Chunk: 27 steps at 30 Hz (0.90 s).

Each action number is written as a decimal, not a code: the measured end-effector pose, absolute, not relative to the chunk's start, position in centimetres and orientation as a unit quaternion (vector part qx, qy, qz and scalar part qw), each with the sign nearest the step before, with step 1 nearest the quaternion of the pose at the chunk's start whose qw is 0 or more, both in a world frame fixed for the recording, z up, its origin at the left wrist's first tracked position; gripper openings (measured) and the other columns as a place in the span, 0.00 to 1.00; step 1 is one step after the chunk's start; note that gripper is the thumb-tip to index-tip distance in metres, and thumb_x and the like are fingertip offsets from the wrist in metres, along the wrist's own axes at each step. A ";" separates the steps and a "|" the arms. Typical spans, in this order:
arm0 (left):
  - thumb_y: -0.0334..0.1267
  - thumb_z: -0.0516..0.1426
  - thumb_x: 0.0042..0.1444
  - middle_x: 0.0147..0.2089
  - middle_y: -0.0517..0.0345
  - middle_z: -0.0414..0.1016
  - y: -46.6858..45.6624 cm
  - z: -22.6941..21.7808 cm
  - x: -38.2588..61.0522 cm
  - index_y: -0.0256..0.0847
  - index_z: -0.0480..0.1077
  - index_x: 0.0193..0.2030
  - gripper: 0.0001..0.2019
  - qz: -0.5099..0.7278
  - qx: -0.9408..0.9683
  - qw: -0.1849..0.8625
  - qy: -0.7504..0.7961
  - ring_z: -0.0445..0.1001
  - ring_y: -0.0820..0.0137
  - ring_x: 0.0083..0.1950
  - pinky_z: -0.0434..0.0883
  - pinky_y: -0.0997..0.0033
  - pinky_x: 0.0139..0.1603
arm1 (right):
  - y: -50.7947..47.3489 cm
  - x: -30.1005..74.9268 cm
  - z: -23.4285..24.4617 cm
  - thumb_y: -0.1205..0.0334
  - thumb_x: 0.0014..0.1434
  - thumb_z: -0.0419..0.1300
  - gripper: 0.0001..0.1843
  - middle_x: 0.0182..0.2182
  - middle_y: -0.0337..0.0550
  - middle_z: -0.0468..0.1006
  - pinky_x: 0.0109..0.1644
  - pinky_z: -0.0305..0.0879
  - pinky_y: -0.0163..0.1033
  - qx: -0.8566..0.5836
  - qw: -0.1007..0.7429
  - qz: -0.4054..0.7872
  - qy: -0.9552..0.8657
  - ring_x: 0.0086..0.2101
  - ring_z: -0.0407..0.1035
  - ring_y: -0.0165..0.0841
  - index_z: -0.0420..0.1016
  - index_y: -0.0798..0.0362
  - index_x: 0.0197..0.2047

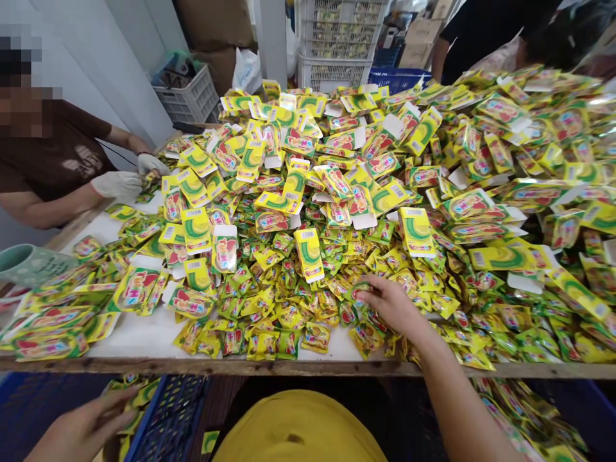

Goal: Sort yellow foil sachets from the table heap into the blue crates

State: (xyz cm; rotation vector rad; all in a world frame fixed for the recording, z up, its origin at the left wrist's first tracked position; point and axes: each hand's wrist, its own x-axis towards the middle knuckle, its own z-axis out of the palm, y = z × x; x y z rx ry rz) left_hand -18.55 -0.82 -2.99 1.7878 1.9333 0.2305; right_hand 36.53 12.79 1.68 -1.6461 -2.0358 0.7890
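My right hand [392,307] reaches into the heap of small yellow-and-green wrapped sweets [283,301] near the table's front edge. Its thumb and fingers are closed on one small sweet packet [362,292]. Below the table edge at the lower left, my left hand [86,423] hovers over a blue basket [161,417], slightly blurred, with thumb and fingers apart. Several wrapped sweets [144,393] lie in that basket just beyond its fingertips. Flat yellow-and-green printed boxes, such as one box [308,255], lie on top of the heap.
A co-worker's gloved hands [118,184] handle something small at the left. A pale green mug [33,264] stands on the table's left side. White crates [341,32] are stacked behind. Another person [481,35] stands at the back right. More packets [529,417] lie below the table at right.
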 end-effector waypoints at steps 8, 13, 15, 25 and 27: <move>0.28 0.50 0.60 0.49 0.49 0.76 12.5 5.6 2.5 0.42 0.71 0.52 0.16 0.205 0.881 0.088 0.416 0.73 0.63 0.50 0.72 0.63 0.51 | 20.9 33.4 0.1 0.78 0.38 0.68 0.16 0.27 0.37 0.78 0.39 0.62 0.35 -0.438 0.062 0.253 -0.860 0.34 0.71 0.35 0.82 0.48 0.30; 0.16 0.51 0.53 0.68 0.46 0.57 19.5 6.0 9.4 0.44 0.62 0.61 0.30 0.117 0.947 0.001 0.298 0.49 0.54 0.71 0.47 0.38 0.66 | 19.4 34.0 -0.3 0.76 0.42 0.67 0.09 0.30 0.43 0.75 0.43 0.62 0.39 -0.451 0.080 0.230 -0.859 0.38 0.69 0.38 0.78 0.53 0.25; 0.17 0.52 0.53 0.67 0.45 0.59 21.9 5.3 10.3 0.42 0.63 0.60 0.29 0.095 0.962 0.022 0.256 0.48 0.56 0.72 0.38 0.36 0.67 | 18.2 34.5 -0.3 0.75 0.44 0.66 0.08 0.35 0.45 0.74 0.47 0.61 0.41 -0.462 0.101 0.229 -0.851 0.42 0.67 0.39 0.76 0.53 0.27; 0.32 0.59 0.52 0.38 0.55 0.80 13.7 2.9 12.1 0.40 0.71 0.42 0.09 0.371 0.609 0.560 0.422 0.79 0.65 0.39 0.74 0.68 0.41 | 11.8 35.5 0.3 0.55 0.55 0.62 0.15 0.33 0.42 0.75 0.32 0.69 0.39 -0.578 0.485 0.414 -0.510 0.30 0.69 0.34 0.69 0.50 0.44; 0.31 0.60 0.50 0.36 0.55 0.79 11.5 0.8 13.5 0.40 0.72 0.38 0.07 0.353 0.563 0.617 0.420 0.78 0.65 0.39 0.74 0.67 0.42 | 10.6 34.2 0.7 0.53 0.55 0.62 0.14 0.34 0.42 0.76 0.32 0.69 0.39 -0.576 0.540 0.400 -0.465 0.31 0.70 0.35 0.70 0.49 0.43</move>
